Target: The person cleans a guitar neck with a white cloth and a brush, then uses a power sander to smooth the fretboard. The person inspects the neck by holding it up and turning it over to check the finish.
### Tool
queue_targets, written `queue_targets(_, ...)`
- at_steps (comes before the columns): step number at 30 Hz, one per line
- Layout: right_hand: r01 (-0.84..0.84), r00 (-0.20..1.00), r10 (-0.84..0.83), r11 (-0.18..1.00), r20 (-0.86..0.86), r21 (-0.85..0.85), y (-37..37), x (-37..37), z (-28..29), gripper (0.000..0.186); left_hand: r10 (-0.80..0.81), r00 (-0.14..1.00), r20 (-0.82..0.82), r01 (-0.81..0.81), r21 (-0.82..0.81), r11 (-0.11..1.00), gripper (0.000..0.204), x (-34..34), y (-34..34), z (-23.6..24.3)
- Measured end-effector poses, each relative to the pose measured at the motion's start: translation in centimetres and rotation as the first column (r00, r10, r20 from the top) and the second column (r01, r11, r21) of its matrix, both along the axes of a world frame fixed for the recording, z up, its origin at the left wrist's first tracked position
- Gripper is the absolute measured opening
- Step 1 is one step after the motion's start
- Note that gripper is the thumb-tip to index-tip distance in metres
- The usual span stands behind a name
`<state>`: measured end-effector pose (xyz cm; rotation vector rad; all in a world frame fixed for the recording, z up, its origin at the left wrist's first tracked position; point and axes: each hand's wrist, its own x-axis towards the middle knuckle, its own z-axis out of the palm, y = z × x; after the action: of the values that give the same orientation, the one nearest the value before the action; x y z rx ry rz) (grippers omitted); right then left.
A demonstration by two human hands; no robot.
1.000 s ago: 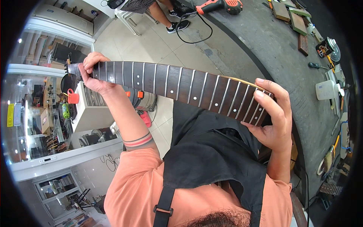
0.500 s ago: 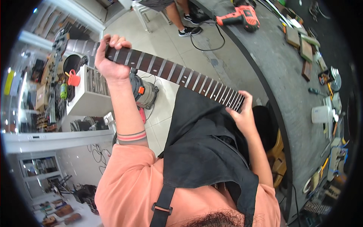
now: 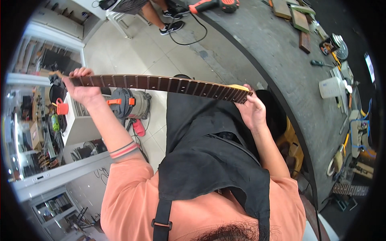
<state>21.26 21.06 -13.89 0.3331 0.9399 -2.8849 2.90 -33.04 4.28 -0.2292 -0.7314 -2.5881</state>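
Observation:
Between my two hands spans a guitar neck (image 3: 161,83) with a dark fretboard, metal frets and small light dots. It lies almost level across the view, tilted so that a pale wooden edge shows behind the fretboard. At the headstock end my left hand (image 3: 84,90) is wrapped round it, fingers on the far side. My right hand (image 3: 253,106) grips the heel end, with the thumb on the near side and fingers behind. Below the neck hangs my black apron (image 3: 209,148).
Along the right curves a grey workbench (image 3: 277,64) carrying a red power tool (image 3: 219,6), wooden blocks (image 3: 300,20), a screwdriver (image 3: 319,63) and a white container (image 3: 329,88). A shop vacuum (image 3: 132,103) stands on the floor at left. Another person's legs (image 3: 155,16) are at the top.
The neck has swung nearer level and rolled, showing its pale edge. My left hand has moved left and down, still gripping. The whole view has shifted too.

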Motion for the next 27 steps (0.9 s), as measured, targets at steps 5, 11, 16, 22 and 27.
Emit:
queue_targets(5,0.053,0.99,-0.071,0.988,-0.122,-0.146,0.6,-0.1,3.2,0.043,0.23,0.963,0.14,-0.227,-0.033,0.973,0.04,0.0,-1.0,-1.0)
queue_targets(11,0.058,0.974,-0.084,0.99,-0.212,-0.125,0.3,0.1,5.3,0.049,0.17,0.98,0.101,-0.17,-0.003,0.985,0.044,0.0,-2.5,-2.1)
queue_targets(16,0.015,0.927,-0.044,0.997,-0.374,-0.081,0.6,-0.6,5.1,0.052,0.119,0.993,0.011,-0.119,-0.004,0.993,0.045,-0.1,-4.6,-2.9)
queue_targets(22,0.056,0.967,-0.048,0.998,-0.252,0.026,-0.1,-0.4,6.5,0.041,0.115,0.992,0.054,-0.117,0.032,0.993,0.037,0.1,-5.7,-1.3)
queue_targets(27,-0.139,0.99,0.133,0.926,0.04,0.35,0.2,-2.5,6.0,0.053,0.035,0.999,0.033,-0.032,-0.073,0.997,0.039,0.4,-4.1,2.3)
